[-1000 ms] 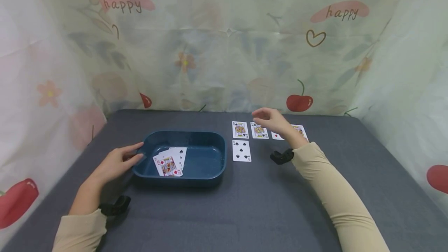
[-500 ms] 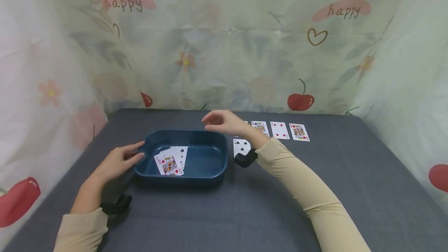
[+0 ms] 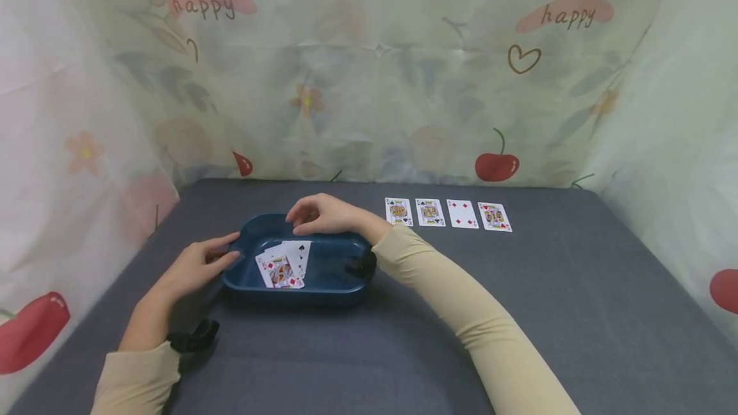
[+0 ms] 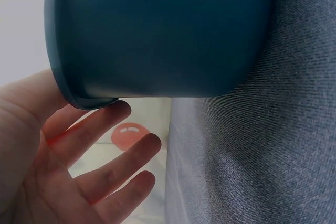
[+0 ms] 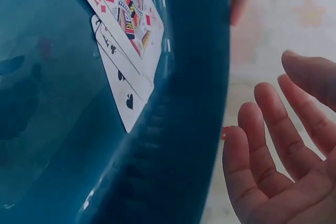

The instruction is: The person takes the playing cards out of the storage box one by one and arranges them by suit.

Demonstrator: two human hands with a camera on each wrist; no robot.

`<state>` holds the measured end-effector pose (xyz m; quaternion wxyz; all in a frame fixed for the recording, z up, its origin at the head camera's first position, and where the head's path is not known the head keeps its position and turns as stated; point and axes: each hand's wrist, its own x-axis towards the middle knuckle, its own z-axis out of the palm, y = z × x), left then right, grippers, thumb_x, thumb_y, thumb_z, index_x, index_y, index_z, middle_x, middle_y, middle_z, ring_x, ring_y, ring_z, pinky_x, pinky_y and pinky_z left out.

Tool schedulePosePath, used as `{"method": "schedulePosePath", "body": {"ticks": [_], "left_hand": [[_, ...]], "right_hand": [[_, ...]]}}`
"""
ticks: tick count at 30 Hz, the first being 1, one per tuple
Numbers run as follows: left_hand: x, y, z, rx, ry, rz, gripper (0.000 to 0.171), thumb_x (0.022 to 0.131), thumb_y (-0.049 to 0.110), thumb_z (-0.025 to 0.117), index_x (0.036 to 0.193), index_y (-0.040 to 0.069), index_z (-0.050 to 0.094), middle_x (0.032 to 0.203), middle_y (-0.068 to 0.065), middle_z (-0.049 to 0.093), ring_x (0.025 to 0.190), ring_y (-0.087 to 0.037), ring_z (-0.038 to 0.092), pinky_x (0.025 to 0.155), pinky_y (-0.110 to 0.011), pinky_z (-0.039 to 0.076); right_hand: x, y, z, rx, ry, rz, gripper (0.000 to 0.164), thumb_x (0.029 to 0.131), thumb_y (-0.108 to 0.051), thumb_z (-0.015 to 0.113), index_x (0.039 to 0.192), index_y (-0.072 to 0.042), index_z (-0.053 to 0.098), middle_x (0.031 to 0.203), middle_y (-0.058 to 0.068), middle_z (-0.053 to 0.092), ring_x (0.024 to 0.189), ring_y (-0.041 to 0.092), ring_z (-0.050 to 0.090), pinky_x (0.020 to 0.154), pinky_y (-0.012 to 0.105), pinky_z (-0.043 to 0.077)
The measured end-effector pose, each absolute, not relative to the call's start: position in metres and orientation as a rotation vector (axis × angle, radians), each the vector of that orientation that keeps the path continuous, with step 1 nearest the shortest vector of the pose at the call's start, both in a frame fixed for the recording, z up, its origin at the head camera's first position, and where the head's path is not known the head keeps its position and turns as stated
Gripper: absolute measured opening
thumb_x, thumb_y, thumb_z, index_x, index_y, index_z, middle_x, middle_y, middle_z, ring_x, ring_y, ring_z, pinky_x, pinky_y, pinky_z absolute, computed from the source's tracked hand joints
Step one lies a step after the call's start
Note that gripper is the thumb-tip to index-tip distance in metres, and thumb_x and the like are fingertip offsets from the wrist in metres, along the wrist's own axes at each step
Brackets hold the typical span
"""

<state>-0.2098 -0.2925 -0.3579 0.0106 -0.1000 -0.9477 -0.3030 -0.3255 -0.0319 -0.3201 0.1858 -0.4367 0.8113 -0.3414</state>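
A table covered with dark grey woven cloth (image 3: 576, 312) fills the lower part of the head view. Its cloth has a faint fold line near the front, and soft shadows lie under the arms. Thin pale cloth walls (image 3: 375, 114) hang along the far edge and both sides, printed with red cherries (image 3: 497, 167), faded leaves, orange flowers and brown hearts. The back wall says "happy" twice on pink smudges and has creases in it.

A dark blue, shiny tray with round corners (image 3: 294, 298) sits on the table near its far left corner. The left hand (image 3: 193, 271) pinches the tray's left rim between thumb and finger, its other fingers spread below. The right hand (image 3: 331, 215) hovers over the tray's far side with loosely bent fingers, holding nothing.

Inside the tray, by its left end, lies a small fan of white paper playing cards (image 3: 279, 272), a king of diamonds on top. Four more playing cards (image 3: 462, 214) lie face up in a row near the table's far edge, right of the middle. Both arms wear long beige sleeves (image 3: 461, 312), and a small black gadget (image 3: 195, 337) sits at each wrist.
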Motion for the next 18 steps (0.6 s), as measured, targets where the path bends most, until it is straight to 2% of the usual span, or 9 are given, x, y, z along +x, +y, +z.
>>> {"method": "schedulePosePath", "body": {"ticks": [13,18], "left_hand": [[-0.209,-0.293,-0.357,-0.309,-2.961,-0.954,0.052,0.095,0.026,0.053,0.138,-0.001,0.042,0.126,-0.033,0.053,0.109,-0.045,0.059,0.085,-0.051,0.051],[-0.209,-0.292,-0.357,-0.3,-2.962,-0.956,0.052,0.095,0.026,0.054,0.138,-0.001,0.042,0.125,-0.032,0.055,0.109,-0.045,0.059,0.086,-0.051,0.051]], "right_hand": [[-0.33,-0.064,-0.344,-1.182,2.207,-0.765,0.042,0.084,-0.012,0.068,0.123,-0.003,0.057,0.119,0.013,0.061,0.105,0.018,0.057,0.089,0.021,0.048],[-0.328,-0.071,-0.353,-1.156,2.186,-0.719,0.048,0.081,-0.013,0.072,0.126,-0.008,0.056,0.121,0.008,0.059,0.107,0.016,0.056,0.092,0.022,0.048]]}}
